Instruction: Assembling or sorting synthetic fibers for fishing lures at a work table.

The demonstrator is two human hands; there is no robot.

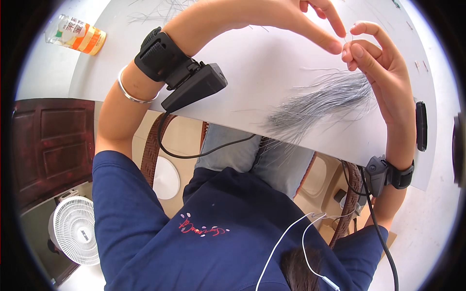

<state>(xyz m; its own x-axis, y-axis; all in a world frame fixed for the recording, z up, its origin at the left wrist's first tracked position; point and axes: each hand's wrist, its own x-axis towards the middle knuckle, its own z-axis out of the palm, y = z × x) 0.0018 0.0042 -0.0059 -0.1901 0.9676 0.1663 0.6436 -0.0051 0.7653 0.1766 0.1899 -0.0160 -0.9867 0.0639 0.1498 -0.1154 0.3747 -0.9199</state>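
Observation:
Both hands meet above the far right part of the white table. My right hand has its thumb and forefinger pinched together on a very thin wire, which is only faintly visible. Just left of it, my left hand reaches across with thumb and forefinger stretched out and their tips a little apart, close to the wire. Part of the left hand is cut off by the upper edge. Below the right hand lies a loose bundle of thin grey wires, its spread ends pointing toward the table's near edge.
More fine wires lie at the far left of the table. An orange-labelled bottle stands at the left. A flat black object is beside my right forearm. Black cables hang from devices strapped to both wrists. A white fan stands lower left.

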